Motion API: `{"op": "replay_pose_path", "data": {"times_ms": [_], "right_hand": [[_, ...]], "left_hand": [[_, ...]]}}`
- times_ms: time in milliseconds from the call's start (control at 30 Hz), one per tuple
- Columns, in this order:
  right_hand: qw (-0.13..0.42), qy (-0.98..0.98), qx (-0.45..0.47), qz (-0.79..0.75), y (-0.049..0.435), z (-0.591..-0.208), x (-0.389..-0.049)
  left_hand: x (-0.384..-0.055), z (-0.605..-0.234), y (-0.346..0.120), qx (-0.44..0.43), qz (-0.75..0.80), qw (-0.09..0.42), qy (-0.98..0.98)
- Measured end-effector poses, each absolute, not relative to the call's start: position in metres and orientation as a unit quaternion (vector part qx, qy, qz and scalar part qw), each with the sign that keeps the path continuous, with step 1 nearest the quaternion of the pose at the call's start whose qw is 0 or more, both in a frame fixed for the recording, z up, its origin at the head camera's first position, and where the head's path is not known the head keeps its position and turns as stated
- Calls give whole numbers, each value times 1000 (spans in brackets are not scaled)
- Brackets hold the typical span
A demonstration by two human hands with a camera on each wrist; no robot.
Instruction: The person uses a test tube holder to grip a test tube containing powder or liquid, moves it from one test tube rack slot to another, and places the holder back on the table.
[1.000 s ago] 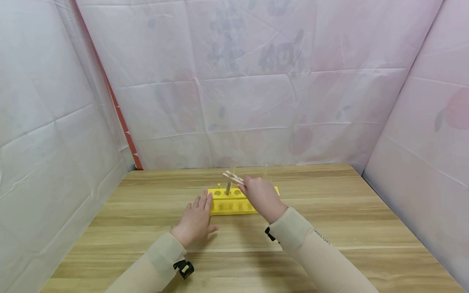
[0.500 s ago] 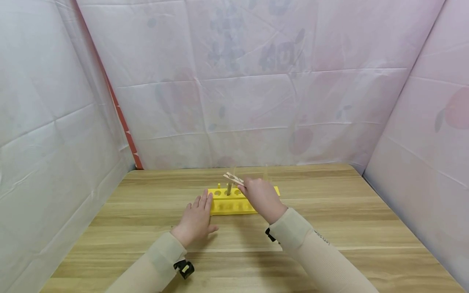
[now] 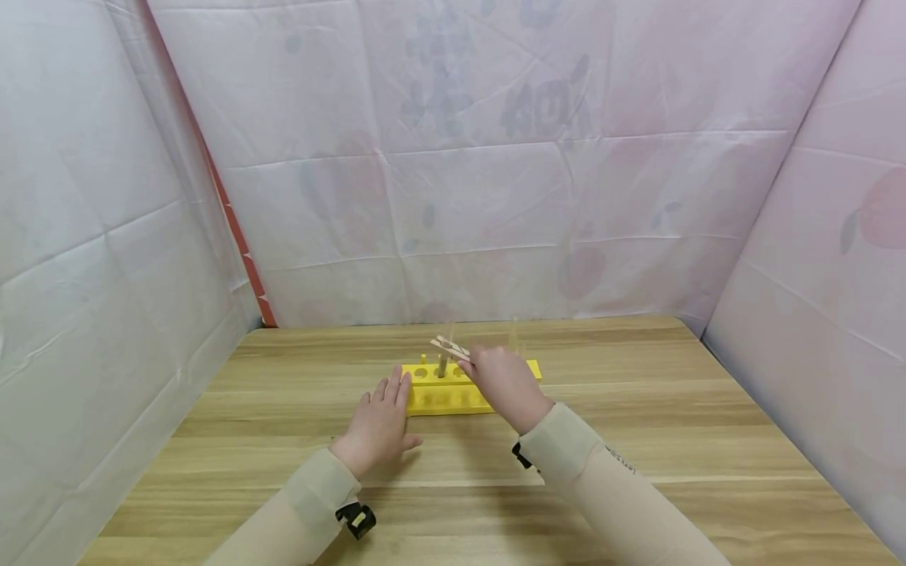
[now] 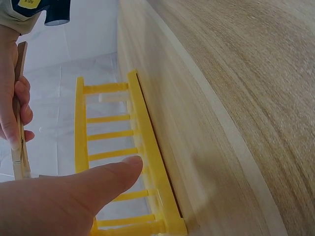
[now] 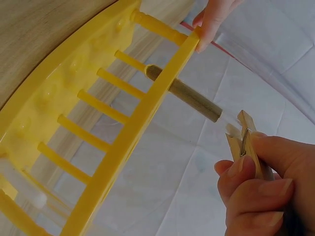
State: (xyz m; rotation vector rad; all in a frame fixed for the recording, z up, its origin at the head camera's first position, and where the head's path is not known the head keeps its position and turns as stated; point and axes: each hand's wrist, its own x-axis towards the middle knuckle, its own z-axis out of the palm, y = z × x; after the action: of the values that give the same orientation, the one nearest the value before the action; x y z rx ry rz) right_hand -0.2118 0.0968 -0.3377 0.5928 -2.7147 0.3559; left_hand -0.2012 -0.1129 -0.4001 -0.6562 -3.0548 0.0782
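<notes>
My right hand [image 3: 504,387] grips a wooden test tube holder [image 5: 246,147], fingers curled round its handle. The holder's tip is at the clear upper part of a test tube [image 5: 194,100] with grey-brown contents. This tube passes through a hole in the top bar of a yellow test tube rack [image 3: 453,399], near its left end; its lower end hangs above the rack's base. My left hand [image 3: 378,424] rests against the rack's left end with its fingers straight. In the left wrist view the thumb [image 4: 115,179] extends in front of the rack.
A clear tube [image 3: 513,334] stands toward the rack's right end, partly hidden behind my right hand. The rack stands on a wood-grain table [image 3: 453,503]. Pale cloth sheets [image 3: 453,196] hang behind the table and at both sides.
The wooden holder has come down slightly, and its angle on the tube has shifted a little. My left hand has stayed in place on the rack.
</notes>
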Motion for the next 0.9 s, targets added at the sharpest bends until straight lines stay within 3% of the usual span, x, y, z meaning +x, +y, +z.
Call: {"op": "replay_pose_path", "data": {"times_ms": [900], "right_hand": [[162, -955, 210, 137, 95, -345, -215]], "left_hand": [[-200, -400, -112, -209, 32, 6, -977]]}}
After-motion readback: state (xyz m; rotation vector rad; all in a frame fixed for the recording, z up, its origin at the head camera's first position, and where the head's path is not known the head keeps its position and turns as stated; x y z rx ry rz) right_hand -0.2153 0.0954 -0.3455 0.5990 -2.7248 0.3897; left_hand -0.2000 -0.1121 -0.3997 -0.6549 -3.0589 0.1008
